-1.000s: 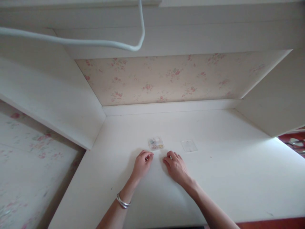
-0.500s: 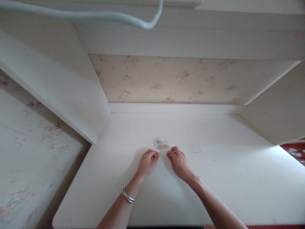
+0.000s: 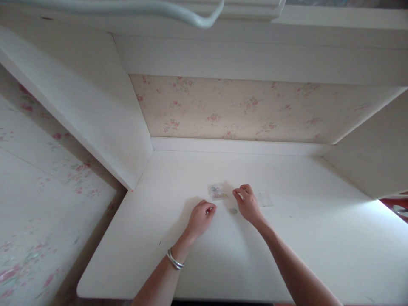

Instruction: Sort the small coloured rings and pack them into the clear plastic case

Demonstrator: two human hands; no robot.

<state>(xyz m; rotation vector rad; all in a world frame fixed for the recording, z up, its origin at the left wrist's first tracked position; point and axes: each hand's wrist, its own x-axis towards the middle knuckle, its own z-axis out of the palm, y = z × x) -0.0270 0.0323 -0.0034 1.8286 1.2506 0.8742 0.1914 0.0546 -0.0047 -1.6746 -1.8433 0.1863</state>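
Note:
A small clear plastic packet or case (image 3: 214, 190) with tiny coloured pieces lies on the white desk, just beyond my hands. My left hand (image 3: 200, 219) rests on the desk in front of it, fingers curled and thumb against forefinger; whatever they may hold is hidden. To its right, my right hand (image 3: 247, 204) is raised slightly, thumb and forefinger pinched together beside the packet. Anything in that pinch is too small to make out. Between the hands a small round greyish piece (image 3: 233, 211) lies on the desk. Partly behind my right hand is a flat clear square (image 3: 266, 199).
The white desk (image 3: 127, 255) has upright side panels (image 3: 95, 110) left and right. A shelf board (image 3: 223, 55) crosses above, with a pale cable (image 3: 178, 12) hanging along its front. Floral wallpaper (image 3: 213, 110) covers the back.
My right hand has moved up and to the right, away from my left hand. The small round piece now shows between them. My left hand has barely moved; the view has shifted slightly.

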